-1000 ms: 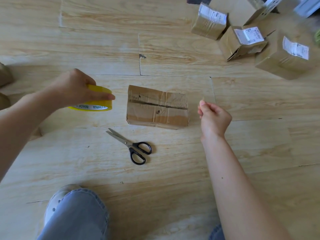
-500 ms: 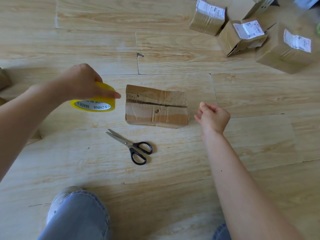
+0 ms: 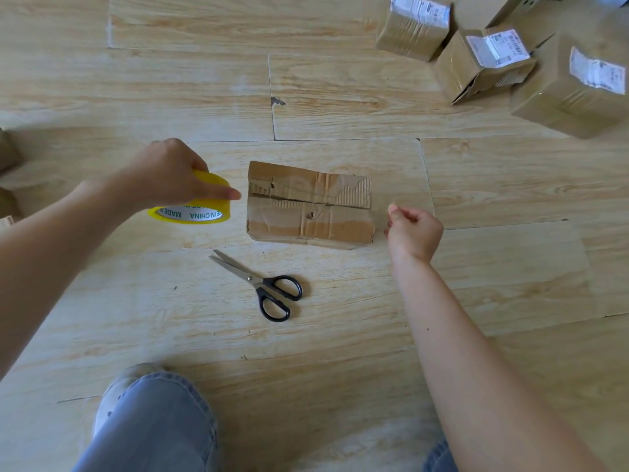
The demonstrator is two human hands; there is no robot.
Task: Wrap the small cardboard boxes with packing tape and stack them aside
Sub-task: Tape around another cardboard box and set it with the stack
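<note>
The small cardboard box (image 3: 309, 206) lies flat on the wooden floor (image 3: 170, 80) mid-scene. It is worn and creased, its top seam runs left to right, and torn patches bare the corrugation. Just left of it, the left hand (image 3: 170, 172) grips the yellow tape roll (image 3: 190, 207) from above, one fingertip reaching almost to the box's left edge. Just off the right edge the right hand (image 3: 413, 229) is curled, thumb pressed to forefinger — whether any clear tape sits in that pinch is too faint to tell. Black-handled scissors (image 3: 262, 284) lie near the box's near side. Bare floor stretches beyond the box; taped, labelled boxes (image 3: 483, 63) cluster far right, partly cut off. A jeans-clad knee (image 3: 153, 420) fills the near edge.
</note>
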